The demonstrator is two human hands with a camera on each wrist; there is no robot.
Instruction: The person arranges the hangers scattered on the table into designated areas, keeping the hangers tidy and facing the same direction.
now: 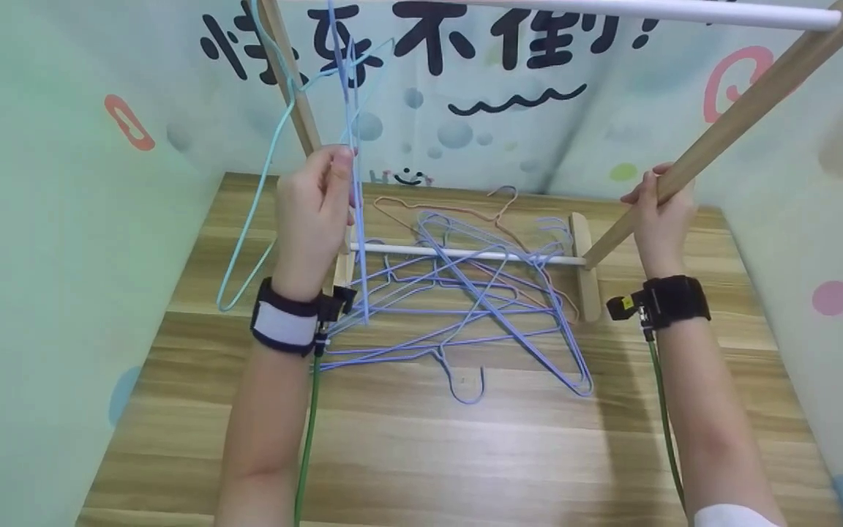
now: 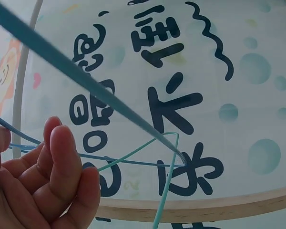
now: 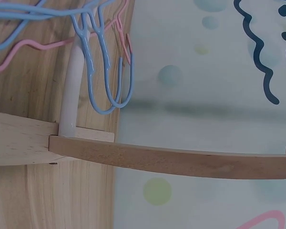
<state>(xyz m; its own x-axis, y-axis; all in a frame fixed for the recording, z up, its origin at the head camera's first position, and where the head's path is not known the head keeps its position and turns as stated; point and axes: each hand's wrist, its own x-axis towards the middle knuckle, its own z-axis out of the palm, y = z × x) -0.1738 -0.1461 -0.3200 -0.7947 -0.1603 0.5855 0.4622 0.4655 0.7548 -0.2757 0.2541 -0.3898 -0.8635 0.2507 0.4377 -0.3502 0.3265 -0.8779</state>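
My left hand point(image 1: 315, 216) pinches the wire of a blue clothes hanger point(image 1: 361, 256), seen nearly edge-on beside the left post of the rack. In the left wrist view, the blue hanger point(image 2: 105, 98) slants across close to the curled fingers point(image 2: 62, 152). A turquoise hanger point(image 1: 264, 176) hangs to the left of this hand, partly crossing behind the blue one. My right hand point(image 1: 663, 219) grips the right wooden post point(image 1: 736, 113) of the clothes rack low down, its fingers wrapped round the wood. Only fingertips show at the edge of the right wrist view.
Blue hangers point(image 1: 465, 313) lie tangled on the wood-grain floor point(image 1: 465, 454), around the rack's lower white bar point(image 1: 399, 250). A pink hanger point(image 1: 458, 209) lies behind them. The upper white rod point(image 1: 648, 9) spans the top. Printed curtains point(image 1: 41, 219) enclose the sides and back.
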